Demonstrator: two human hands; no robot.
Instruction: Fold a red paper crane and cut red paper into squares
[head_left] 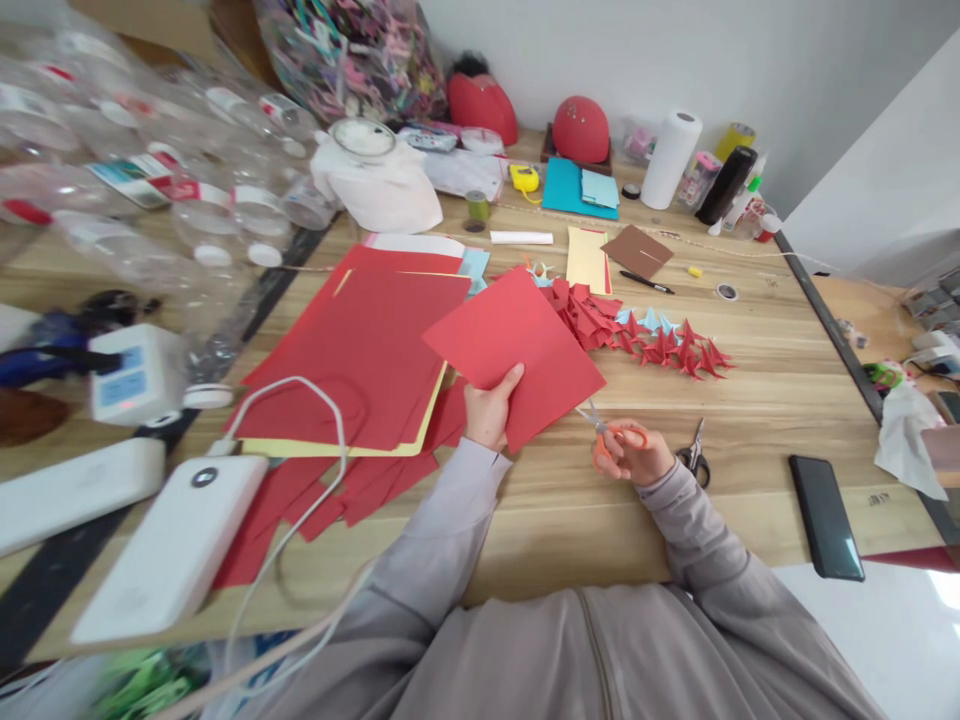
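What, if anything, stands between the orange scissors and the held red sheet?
Nothing visible. The orange scissors, in the right hand, have their blades by the red sheet; the left hand holds it farther to the left.

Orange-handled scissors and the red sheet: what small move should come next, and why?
Probably ease the parted blades of the orange-handled scissors onto the near edge of the red sheet. The right hand has the blade tips right by that edge, near its right corner, and the left hand already grips the sheet. Whether they touch is unclear.
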